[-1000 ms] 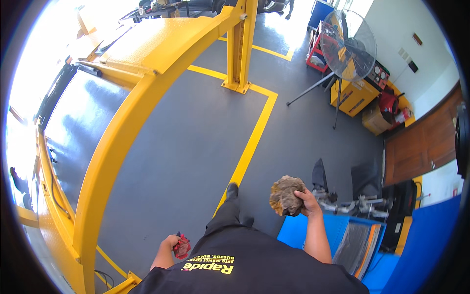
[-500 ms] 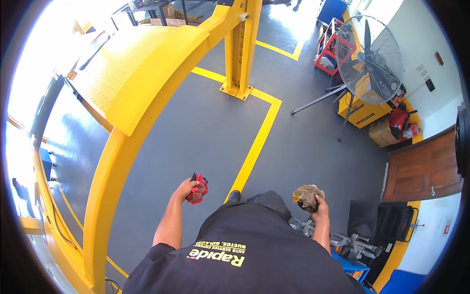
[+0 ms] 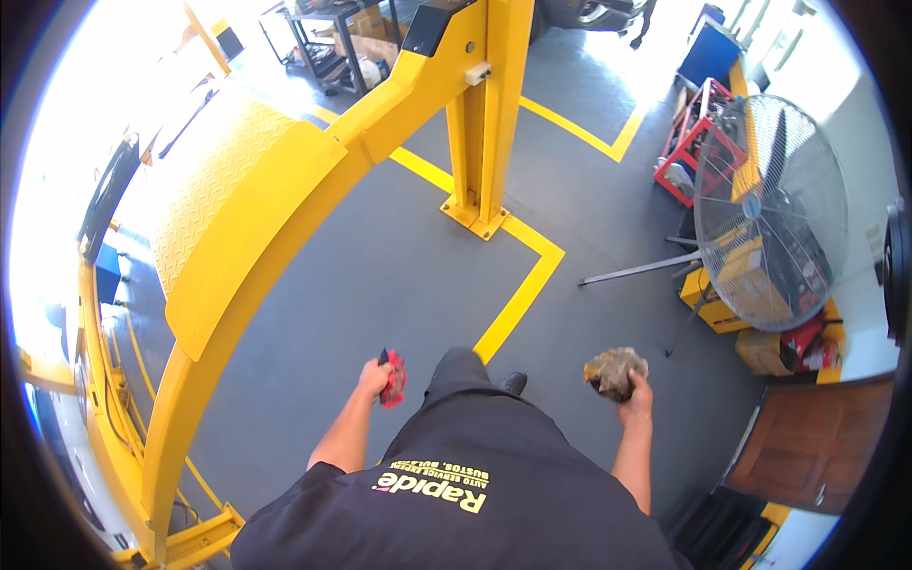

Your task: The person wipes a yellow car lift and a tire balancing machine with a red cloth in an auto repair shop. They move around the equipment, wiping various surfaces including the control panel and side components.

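My left hand (image 3: 373, 377) is closed round a crumpled red rag (image 3: 395, 384) with a dark piece sticking out at its top. Out to the right, my right hand (image 3: 637, 401) grips a crumpled brown-grey wad (image 3: 616, 371), either soiled cloth or paper; I cannot tell which. Both hands are held apart on either side of my body, above the grey floor (image 3: 361, 275). Neither bundle touches any other thing.
A yellow lift frame (image 3: 252, 252) curves along my left, and its post (image 3: 483, 123) is bolted to the floor ahead. To the right stand a large fan (image 3: 769, 214) on splayed legs, a red rack (image 3: 698, 142) and a brown door (image 3: 815, 442). A black cart (image 3: 332, 43) is farther off.
I have stepped forward: the lift post and fan appear nearer, and the metal stands at lower right are out of view. My leading leg has changed. Both hands keep their bundles.
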Motion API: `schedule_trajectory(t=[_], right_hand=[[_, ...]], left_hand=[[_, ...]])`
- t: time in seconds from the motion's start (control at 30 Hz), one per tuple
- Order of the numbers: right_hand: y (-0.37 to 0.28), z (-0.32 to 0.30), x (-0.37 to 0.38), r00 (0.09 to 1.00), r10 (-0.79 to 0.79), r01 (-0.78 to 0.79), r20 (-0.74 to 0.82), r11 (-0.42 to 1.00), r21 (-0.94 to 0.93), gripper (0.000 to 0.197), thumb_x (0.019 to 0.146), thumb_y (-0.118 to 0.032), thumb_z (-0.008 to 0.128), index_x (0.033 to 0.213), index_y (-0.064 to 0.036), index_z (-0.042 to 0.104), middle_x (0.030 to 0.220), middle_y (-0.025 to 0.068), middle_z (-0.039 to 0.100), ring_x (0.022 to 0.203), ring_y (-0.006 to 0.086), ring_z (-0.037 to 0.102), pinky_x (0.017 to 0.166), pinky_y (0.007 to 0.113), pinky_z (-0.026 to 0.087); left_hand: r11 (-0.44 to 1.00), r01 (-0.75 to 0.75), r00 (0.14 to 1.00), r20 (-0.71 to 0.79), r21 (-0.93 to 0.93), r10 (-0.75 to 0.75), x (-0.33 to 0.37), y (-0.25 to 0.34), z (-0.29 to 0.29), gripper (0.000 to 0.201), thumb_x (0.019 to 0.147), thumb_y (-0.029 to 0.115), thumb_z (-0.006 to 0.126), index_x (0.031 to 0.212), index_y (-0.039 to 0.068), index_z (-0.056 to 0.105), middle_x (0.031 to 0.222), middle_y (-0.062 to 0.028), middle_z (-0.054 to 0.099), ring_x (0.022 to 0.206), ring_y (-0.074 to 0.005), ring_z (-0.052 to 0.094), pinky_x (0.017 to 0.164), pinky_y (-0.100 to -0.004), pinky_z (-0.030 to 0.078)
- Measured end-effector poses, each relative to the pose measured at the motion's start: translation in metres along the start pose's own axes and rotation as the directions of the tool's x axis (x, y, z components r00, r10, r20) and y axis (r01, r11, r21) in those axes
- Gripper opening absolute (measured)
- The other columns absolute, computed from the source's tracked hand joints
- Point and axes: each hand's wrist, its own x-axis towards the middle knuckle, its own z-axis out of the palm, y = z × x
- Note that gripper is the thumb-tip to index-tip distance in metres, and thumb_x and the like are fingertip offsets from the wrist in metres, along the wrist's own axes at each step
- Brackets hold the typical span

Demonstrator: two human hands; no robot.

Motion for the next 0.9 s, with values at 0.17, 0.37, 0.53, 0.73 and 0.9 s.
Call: schedule_trajectory(t=[0.17,0.37,0.53,0.73,0.9], right_hand=[[-0.101,0.130,0.107,0.963,0.016,0.029,0.268,0.986,-0.162,0.048,0.098,-0.012,0.062,0.144,-0.0012,0.053,0.135,0.0142,0.065,0.122,0.0315,0.066,0.105,0.047,0.055],[-0.146,0.237,0.187,0.950,0.080,-0.004,0.301,0.970,-0.244,0.046,0.099,-0.009,0.062,0.143,-0.0006,0.054,0.135,0.0147,0.065,0.121,0.0317,0.066,0.104,0.047,0.056],[-0.180,0.241,0.234,0.940,0.208,-0.123,0.269,0.945,-0.302,0.046,0.099,-0.010,0.060,0.144,-0.0009,0.052,0.137,0.0152,0.063,0.124,0.0340,0.065,0.107,0.050,0.054],[-0.217,0.285,0.320,0.937,0.294,-0.187,0.187,0.877,-0.442,0.045,0.101,-0.010,0.059,0.144,-0.0008,0.053,0.136,0.0153,0.064,0.122,0.0348,0.066,0.106,0.050,0.055],[-0.258,0.358,0.417,0.873,0.371,-0.121,0.318,0.795,-0.594,0.042,0.100,-0.009,0.060,0.141,-0.0007,0.054,0.131,0.0145,0.066,0.117,0.0330,0.068,0.103,0.049,0.056]], left_hand=[[0.921,-0.369,0.782,-0.494,0.125,0.381,0.039,0.144,0.056,0.040,0.100,0.034,0.063,0.121,0.000,0.067,0.110,-0.0243,0.066,0.105,-0.0415,0.065,0.091,-0.0499,0.051],[0.898,-0.441,0.625,-0.715,0.009,0.314,0.080,0.307,0.069,0.043,0.109,0.038,0.050,0.131,0.001,0.058,0.122,-0.0227,0.064,0.103,-0.0443,0.064,0.093,-0.0480,0.051],[0.569,-0.822,0.207,-0.922,0.017,0.326,0.072,0.397,0.084,0.037,0.107,0.021,0.057,0.134,-0.002,0.051,0.122,-0.0208,0.062,0.093,-0.0385,0.065,0.089,-0.0446,0.052],[0.681,-0.612,-0.220,-0.914,0.401,0.340,0.154,0.490,0.081,0.036,0.100,0.007,0.060,0.132,-0.004,0.051,0.120,-0.0204,0.057,0.105,-0.0382,0.060,0.097,-0.0462,0.048],[0.623,-0.593,-0.333,-0.860,0.509,0.386,0.183,0.527,0.112,0.032,0.096,0.004,0.062,0.126,-0.004,0.055,0.114,-0.0189,0.059,0.106,-0.0365,0.059,0.097,-0.0433,0.047]])
